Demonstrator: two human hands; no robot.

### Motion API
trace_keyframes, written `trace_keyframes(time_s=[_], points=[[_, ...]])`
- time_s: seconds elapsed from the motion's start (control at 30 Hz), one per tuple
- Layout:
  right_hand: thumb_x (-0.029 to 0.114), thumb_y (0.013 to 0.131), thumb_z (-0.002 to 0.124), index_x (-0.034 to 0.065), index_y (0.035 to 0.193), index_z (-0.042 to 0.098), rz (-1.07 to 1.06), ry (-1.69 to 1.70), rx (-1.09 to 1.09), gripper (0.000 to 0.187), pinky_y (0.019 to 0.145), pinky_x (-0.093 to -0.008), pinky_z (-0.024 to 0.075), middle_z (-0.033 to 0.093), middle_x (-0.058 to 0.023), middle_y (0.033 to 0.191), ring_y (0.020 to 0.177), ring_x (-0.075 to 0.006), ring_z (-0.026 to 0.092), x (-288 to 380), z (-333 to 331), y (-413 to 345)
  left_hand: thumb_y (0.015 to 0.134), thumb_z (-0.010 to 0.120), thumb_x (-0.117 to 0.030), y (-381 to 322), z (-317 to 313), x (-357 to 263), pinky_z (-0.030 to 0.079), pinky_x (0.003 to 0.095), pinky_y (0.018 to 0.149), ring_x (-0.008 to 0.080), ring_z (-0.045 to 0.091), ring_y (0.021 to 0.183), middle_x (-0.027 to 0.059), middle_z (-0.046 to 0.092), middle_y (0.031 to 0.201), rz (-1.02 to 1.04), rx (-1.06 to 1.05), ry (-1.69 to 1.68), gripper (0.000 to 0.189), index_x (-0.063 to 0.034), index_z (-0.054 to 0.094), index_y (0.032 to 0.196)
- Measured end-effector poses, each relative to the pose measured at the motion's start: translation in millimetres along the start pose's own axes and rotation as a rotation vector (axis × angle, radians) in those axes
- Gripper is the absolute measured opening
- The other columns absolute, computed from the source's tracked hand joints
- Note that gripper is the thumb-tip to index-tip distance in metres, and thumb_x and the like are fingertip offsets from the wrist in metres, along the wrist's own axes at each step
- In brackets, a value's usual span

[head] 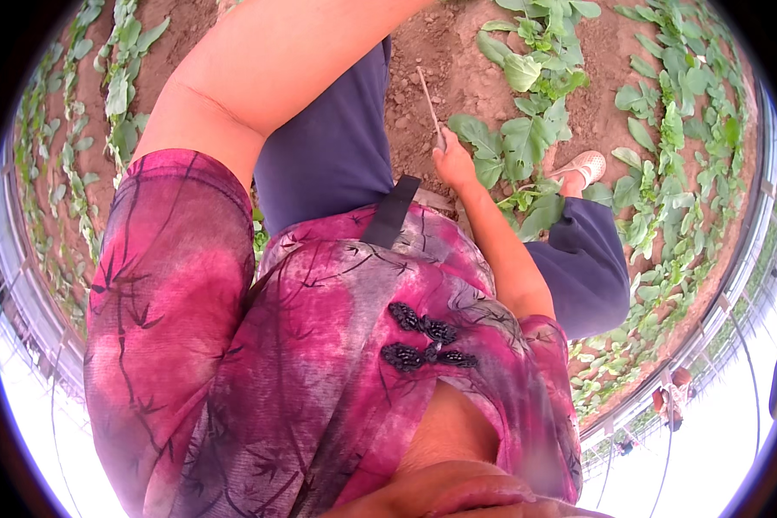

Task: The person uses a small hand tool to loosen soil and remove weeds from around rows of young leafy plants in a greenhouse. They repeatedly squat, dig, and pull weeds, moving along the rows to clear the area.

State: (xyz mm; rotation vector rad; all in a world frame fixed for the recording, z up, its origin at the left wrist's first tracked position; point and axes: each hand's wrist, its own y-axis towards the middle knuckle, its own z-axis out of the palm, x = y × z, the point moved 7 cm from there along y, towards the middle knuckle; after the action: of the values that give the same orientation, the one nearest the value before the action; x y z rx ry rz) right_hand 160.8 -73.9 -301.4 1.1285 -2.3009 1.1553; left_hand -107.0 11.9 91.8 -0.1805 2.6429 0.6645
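My right hand [454, 162] is closed around the handle of a thin, narrow tool [429, 103], perhaps a knife seen edge-on. Its long end points up over bare soil, just left of a row of broad-leaved green plants [524, 146]. The leaves nearest this hand are close to its fingers. My left arm stretches across the upper left and leaves the picture at the top, so my left hand is out of view. Before me lie brown soil [453, 84] and the leafy row, where one pale, curled leaf [522, 71] stands out.
My foot in a light perforated shoe [590, 167] is between two plant rows. More crop rows [673, 129] run at the right and at the left [120, 90]. A pale rail [744, 259] and thin curved poles edge the plot. Another person [673, 398] is far off at lower right.
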Motion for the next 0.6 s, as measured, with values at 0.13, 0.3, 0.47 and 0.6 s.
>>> trace_keyframes(time_s=[0.13,0.3,0.47,0.6], points=[[0.028,0.096,0.052,0.0111,0.143,0.042,0.028,0.031,0.004,0.051,0.097,-0.0501,0.0469,0.063,-0.0309,0.116,0.109,-0.0468,0.06,18,-8,8,0.08,0.064,-0.022,1,2,-1,0.053,0.0484,0.079,0.0378,0.067,0.089,0.018,0.071,0.088,-0.017,-0.01,-0.001,0.019,-0.0062,0.073,0.085],[0.027,0.097,0.05,0.0098,0.139,0.043,0.042,-0.077,0.106,0.046,0.093,-0.053,0.0473,0.064,-0.0303,0.112,0.106,-0.0481,0.06,18,-13,-3,0.08,0.064,-0.022,4,4,-1,0.053,0.0484,0.079,0.0375,0.068,0.09,0.0185,0.071,0.088,-0.027,0.031,0.012,0.019,-0.0062,0.074,0.085],[0.028,0.097,0.047,0.0072,0.134,0.047,0.002,-0.218,0.244,0.042,0.09,-0.055,0.0482,0.066,-0.0287,0.11,0.104,-0.0457,0.063,1,-31,-25,0.081,0.064,-0.023,0,2,0,0.053,0.0481,0.081,0.0375,0.067,0.091,0.0188,0.071,0.09,-0.007,0.009,0.007,0.02,-0.0061,0.073,0.087],[0.027,0.096,0.048,0.0044,0.13,0.05,-0.004,-0.327,0.373,0.041,0.09,-0.0542,0.0492,0.068,-0.0281,0.105,0.101,-0.0457,0.064,5,-46,-42,0.082,0.065,-0.024,-4,-3,0,0.053,0.0478,0.082,0.0376,0.067,0.092,0.0187,0.071,0.091,-0.017,0.01,-0.007,0.021,-0.006,0.073,0.088]])
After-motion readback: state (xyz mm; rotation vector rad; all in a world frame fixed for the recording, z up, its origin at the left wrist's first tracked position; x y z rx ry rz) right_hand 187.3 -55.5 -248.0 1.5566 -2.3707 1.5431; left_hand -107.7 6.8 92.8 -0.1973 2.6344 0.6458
